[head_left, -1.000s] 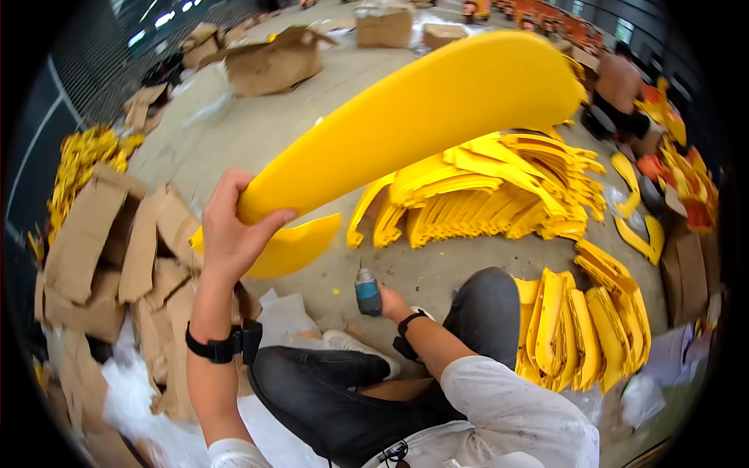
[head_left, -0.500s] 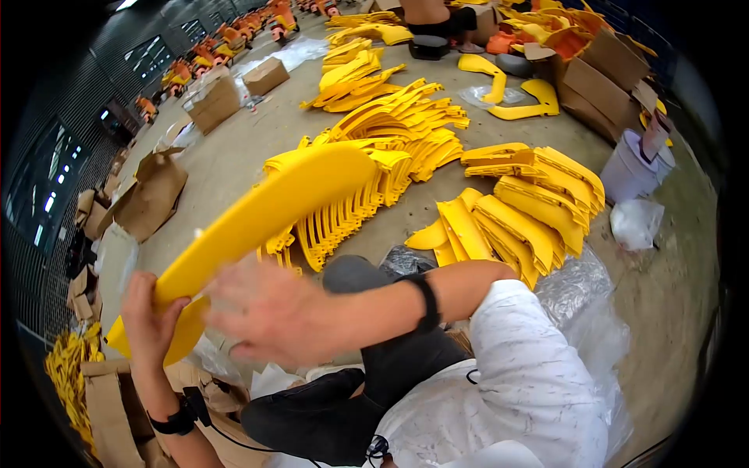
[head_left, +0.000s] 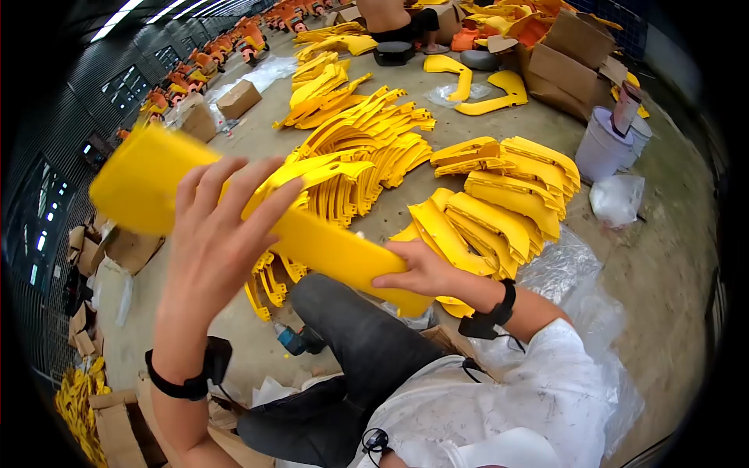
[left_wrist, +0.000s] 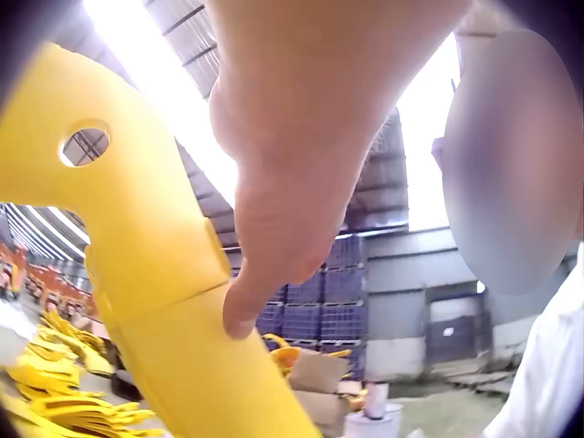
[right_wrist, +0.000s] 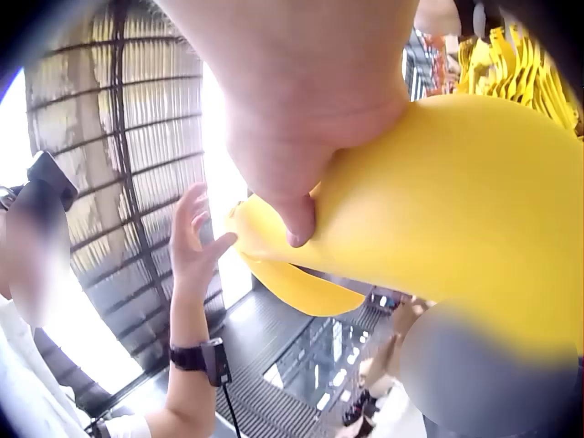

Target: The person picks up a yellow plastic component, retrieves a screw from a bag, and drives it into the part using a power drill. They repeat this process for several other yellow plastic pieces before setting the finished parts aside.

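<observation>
A long curved yellow plastic panel is up in the air in front of my body, its wide left end blurred. My right hand holds the narrow right end, thumb on the near face. My left hand is spread in front of the panel's middle, fingers apart and not curled round it. In the left wrist view, a fingertip lies at a seam on the yellow panel, which has a round hole near its upper end. A blue and black power drill sits on the floor by my knee.
Rows of stacked yellow panels fan out on the floor ahead, with another stack to the right. Clear plastic wrap, a white bucket and cardboard boxes lie to the right. A seated person is at the back.
The right hand has put the drill on the floor and taken the panel's narrow end. The left hand has let go of its grip, and the panel has swung so its wide end points left.
</observation>
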The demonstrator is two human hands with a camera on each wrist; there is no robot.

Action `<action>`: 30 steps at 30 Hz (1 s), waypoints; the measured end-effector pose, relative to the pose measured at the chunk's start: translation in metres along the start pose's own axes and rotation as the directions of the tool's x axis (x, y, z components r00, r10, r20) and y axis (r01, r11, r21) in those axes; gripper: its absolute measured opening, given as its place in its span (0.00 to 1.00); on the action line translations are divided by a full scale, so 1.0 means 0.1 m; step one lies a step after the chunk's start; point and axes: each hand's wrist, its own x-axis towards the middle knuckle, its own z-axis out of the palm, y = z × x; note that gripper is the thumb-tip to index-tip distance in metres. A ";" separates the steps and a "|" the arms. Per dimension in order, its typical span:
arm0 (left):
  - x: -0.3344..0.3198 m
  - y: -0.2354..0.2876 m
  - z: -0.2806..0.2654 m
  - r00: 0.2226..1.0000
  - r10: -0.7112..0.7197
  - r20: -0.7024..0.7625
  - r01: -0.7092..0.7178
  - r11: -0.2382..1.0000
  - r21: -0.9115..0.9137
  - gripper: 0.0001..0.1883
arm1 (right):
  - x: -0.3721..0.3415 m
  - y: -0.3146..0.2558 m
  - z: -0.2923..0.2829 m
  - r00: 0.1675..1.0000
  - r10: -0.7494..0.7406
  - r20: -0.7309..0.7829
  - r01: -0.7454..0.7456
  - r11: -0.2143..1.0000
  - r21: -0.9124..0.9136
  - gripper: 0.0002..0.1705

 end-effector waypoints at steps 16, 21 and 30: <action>0.56 0.86 -0.17 0.964 0.086 -0.254 -0.243 -0.120 -0.963 0.28 | -0.46 0.28 -0.65 0.743 0.255 -0.619 0.022 0.915 0.403 0.20; 0.31 0.69 0.41 0.987 0.080 -0.142 -0.158 0.267 -0.951 0.33 | -0.37 0.59 -0.96 0.634 0.200 -0.747 0.024 0.960 0.278 0.17; -0.83 0.27 1.59 0.851 -0.179 0.495 0.514 0.082 -0.854 0.29 | -0.03 1.23 -1.72 0.546 0.179 -0.818 0.040 0.970 0.239 0.16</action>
